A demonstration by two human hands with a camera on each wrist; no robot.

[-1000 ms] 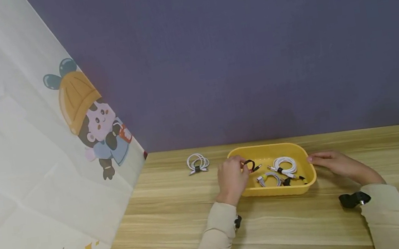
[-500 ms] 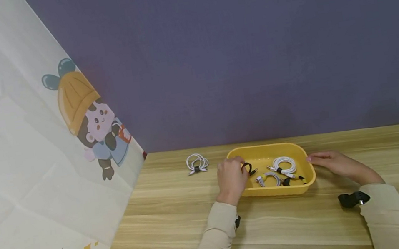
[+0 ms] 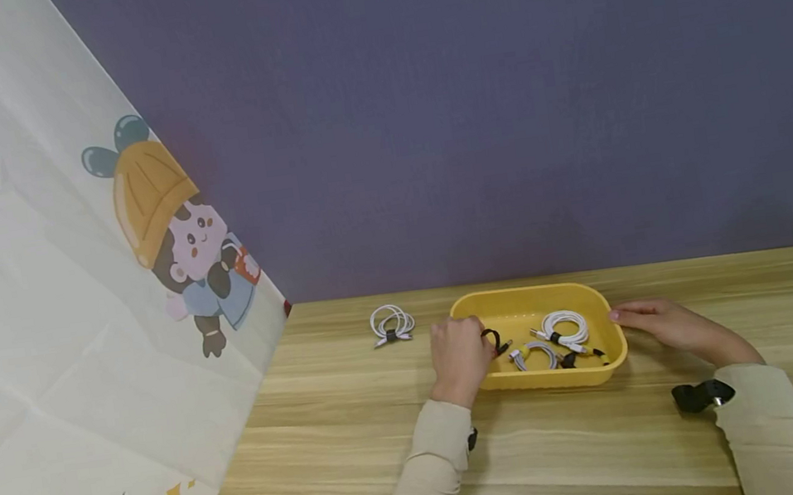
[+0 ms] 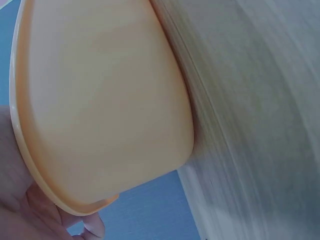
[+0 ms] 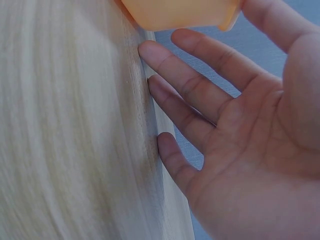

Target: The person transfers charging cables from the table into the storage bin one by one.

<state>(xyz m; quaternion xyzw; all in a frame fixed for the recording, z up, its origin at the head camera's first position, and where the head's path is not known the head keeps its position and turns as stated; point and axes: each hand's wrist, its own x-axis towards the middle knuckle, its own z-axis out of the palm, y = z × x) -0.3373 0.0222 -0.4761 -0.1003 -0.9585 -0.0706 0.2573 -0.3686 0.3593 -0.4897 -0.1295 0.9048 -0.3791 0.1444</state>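
Note:
A yellow plastic basket [image 3: 534, 381] stands on the wooden table. Over its left end, my left hand [image 3: 459, 356] reaches in and pinches a small looped black cable [image 3: 503, 347] low inside, the fingertips hidden from the head view. The left wrist view shows that hand [image 4: 20, 200] behind the rim, beside the basket's outer wall [image 4: 110, 100]. At the right end, my right hand [image 3: 670, 324] has its thumb at the rim and its fingers [image 5: 185, 80] spread and nearly straight under the corner. A white coiled cable [image 3: 583, 326] and a grey coiled cable [image 3: 552, 356] lie in the basket.
Left of the basket, a white cable with a black tie [image 3: 391, 336] lies on the table [image 3: 582, 457]. Small black pieces [image 3: 568, 360] sit near the basket's front right. A dark blue panel [image 3: 500, 117] rises behind, and a white printed sheet [image 3: 33, 287] borders the left.
My left hand has lowered slightly into the basket, and the black cable has moved down and a little left with it. The right hand stays at the right rim.

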